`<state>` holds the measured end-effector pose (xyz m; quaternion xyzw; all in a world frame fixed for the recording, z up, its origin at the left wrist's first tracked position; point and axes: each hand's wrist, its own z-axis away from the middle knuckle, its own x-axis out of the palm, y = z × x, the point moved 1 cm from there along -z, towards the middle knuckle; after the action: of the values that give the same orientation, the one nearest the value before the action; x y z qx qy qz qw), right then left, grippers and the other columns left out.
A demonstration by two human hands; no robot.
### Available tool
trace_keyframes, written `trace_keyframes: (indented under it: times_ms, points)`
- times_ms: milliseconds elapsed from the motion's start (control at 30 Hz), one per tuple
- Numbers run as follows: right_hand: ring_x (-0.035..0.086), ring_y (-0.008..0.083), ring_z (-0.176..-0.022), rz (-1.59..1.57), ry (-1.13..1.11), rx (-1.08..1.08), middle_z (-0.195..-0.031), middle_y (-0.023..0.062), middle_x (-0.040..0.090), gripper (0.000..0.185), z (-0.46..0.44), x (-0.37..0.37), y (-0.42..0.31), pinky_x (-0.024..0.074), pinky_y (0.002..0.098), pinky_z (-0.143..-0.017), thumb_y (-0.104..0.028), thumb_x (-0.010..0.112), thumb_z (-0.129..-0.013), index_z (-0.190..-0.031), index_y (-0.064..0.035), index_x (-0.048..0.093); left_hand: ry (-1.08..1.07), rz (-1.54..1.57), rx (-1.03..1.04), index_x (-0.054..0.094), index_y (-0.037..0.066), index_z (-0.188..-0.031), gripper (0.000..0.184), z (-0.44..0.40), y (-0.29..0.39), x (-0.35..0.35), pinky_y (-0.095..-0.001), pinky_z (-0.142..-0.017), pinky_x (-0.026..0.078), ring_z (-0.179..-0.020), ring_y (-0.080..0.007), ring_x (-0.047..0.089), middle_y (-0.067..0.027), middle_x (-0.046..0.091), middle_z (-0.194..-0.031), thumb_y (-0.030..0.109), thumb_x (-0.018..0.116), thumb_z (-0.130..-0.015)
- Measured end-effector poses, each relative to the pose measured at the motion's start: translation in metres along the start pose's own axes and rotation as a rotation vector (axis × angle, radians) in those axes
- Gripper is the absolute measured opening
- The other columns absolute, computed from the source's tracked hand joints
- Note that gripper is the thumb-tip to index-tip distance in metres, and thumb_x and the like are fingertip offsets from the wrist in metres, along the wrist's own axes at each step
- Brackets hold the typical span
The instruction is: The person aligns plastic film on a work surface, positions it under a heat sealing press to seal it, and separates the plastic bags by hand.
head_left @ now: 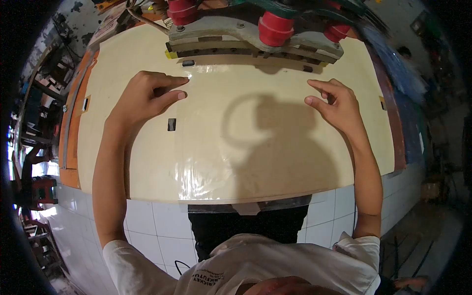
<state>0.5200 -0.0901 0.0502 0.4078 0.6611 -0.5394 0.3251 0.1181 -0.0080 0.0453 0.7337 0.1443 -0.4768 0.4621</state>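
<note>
My left hand (150, 94) is over the left part of the cream-coloured tabletop (206, 128), its index finger and thumb stretched out and apart with nothing between them. Over the right part, my right hand (337, 101) has its index finger and thumb apart, also holding nothing. A small black piece (188, 63) lies just beyond my left fingertips, and another (308, 69) just beyond my right ones. Nearer to me, left of the middle, lies a black rectangular piece (171, 124). Clear glossy film covers part of the surface between my hands.
A heavy grey metal frame (211, 37) with red cylindrical parts (276, 28) stands at the table's far side. Blue plastic sheeting (398, 64) is at the far right. An orange wooden edge (73, 132) borders the left side. Part of a person shows at the bottom right.
</note>
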Motion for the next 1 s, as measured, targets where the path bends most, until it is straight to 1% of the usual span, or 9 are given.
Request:
trace_keyframes:
  times_ms: [67, 133, 467, 533, 633, 667, 733, 967, 1000]
  points:
    - [0.044, 0.0108, -0.066, -0.003, -0.004, 0.000, -0.073, -0.0003, 0.047, 0.044, 0.000, 0.000, 0.001, 0.0391, 0.0269, -0.060, -0.025, 0.084, -0.076, -0.118, -0.0130, 0.074, 0.004, 0.009, 0.006, 0.072, 0.001, -0.115, 0.033, 0.000, -0.002, 0.002, -0.0322, -0.067, 0.054, -0.071, -0.0183, 0.067, -0.0180, 0.072, -0.087, 0.017, 0.073, -0.087]
    - [0.044, 0.0117, -0.067, 0.029, -0.005, -0.029, -0.073, 0.0004, 0.047, 0.046, -0.001, 0.000, 0.004, 0.0397, 0.0271, -0.061, -0.026, 0.084, -0.077, -0.120, -0.0140, 0.073, 0.108, 0.070, 0.084, 0.074, 0.001, -0.109, 0.033, 0.001, -0.006, 0.007, -0.0308, -0.051, 0.041, -0.052, -0.0141, 0.050, -0.0155, 0.067, -0.071, 0.020, 0.078, -0.083]
    - [0.044, 0.0126, -0.069, 0.012, -0.008, 0.011, -0.073, 0.0017, 0.046, 0.045, 0.000, 0.000, 0.001, 0.0410, 0.0275, -0.065, -0.024, 0.082, -0.078, -0.121, -0.0136, 0.072, 0.112, -0.004, 0.137, 0.075, 0.003, -0.110, 0.032, 0.000, -0.005, 0.004, -0.0314, -0.051, 0.040, -0.051, -0.0140, 0.048, -0.0141, 0.065, -0.068, 0.021, 0.077, -0.084]
    - [0.045, 0.0125, -0.069, 0.010, -0.015, 0.016, -0.073, 0.0018, 0.046, 0.045, 0.000, 0.000, 0.000, 0.0412, 0.0272, -0.066, -0.023, 0.082, -0.079, -0.121, -0.0132, 0.072, 0.002, 0.002, 0.013, 0.072, 0.001, -0.115, 0.035, 0.001, 0.000, 0.000, -0.0346, -0.070, 0.053, -0.073, -0.0233, 0.067, -0.0192, 0.071, -0.084, 0.021, 0.073, -0.087]
    - [0.046, 0.0126, -0.069, 0.016, -0.011, 0.008, -0.073, 0.0021, 0.047, 0.044, -0.001, 0.000, 0.001, 0.0412, 0.0271, -0.065, -0.023, 0.082, -0.079, -0.121, -0.0135, 0.072, 0.000, -0.050, 0.049, 0.072, 0.001, -0.115, 0.035, 0.000, -0.002, 0.000, -0.0362, -0.071, 0.053, -0.074, -0.0269, 0.068, -0.0207, 0.071, -0.084, 0.021, 0.072, -0.086]
    - [0.046, 0.0126, -0.069, 0.017, -0.010, 0.009, -0.073, 0.0021, 0.047, 0.044, -0.001, 0.000, 0.001, 0.0412, 0.0271, -0.065, -0.023, 0.082, -0.079, -0.121, -0.0135, 0.072, 0.000, -0.049, 0.050, 0.072, 0.001, -0.115, 0.035, -0.001, -0.004, 0.001, -0.0362, -0.071, 0.053, -0.074, -0.0269, 0.068, -0.0207, 0.071, -0.084, 0.021, 0.072, -0.086]
    - [0.046, 0.0127, -0.068, 0.020, -0.013, -0.002, -0.072, 0.0022, 0.047, 0.044, -0.001, 0.000, 0.002, 0.0412, 0.0272, -0.065, -0.023, 0.082, -0.079, -0.121, -0.0139, 0.072, 0.113, -0.042, 0.160, 0.075, 0.003, -0.110, 0.032, -0.001, -0.008, 0.006, -0.0315, -0.051, 0.041, -0.051, -0.0153, 0.050, -0.0149, 0.066, -0.070, 0.020, 0.077, -0.084]
    - [0.046, 0.0130, -0.068, 0.031, -0.002, -0.012, -0.072, 0.0023, 0.047, 0.044, -0.002, -0.002, 0.004, 0.0417, 0.0279, -0.065, -0.023, 0.082, -0.079, -0.121, -0.0139, 0.072, 0.102, 0.043, 0.126, 0.074, 0.002, -0.111, 0.032, -0.001, 0.002, 0.002, -0.0319, -0.055, 0.046, -0.055, -0.0168, 0.055, -0.0164, 0.069, -0.075, 0.020, 0.077, -0.084]
    - [0.046, 0.0129, -0.068, 0.020, -0.007, -0.009, -0.073, 0.0023, 0.048, 0.044, -0.002, -0.002, 0.006, 0.0418, 0.0280, -0.065, -0.023, 0.082, -0.079, -0.121, -0.0139, 0.072, 0.047, 0.026, 0.049, 0.072, 0.000, -0.113, 0.033, -0.001, 0.006, 0.000, -0.0328, -0.063, 0.050, -0.065, -0.0200, 0.061, -0.0183, 0.070, -0.082, 0.019, 0.074, -0.085]
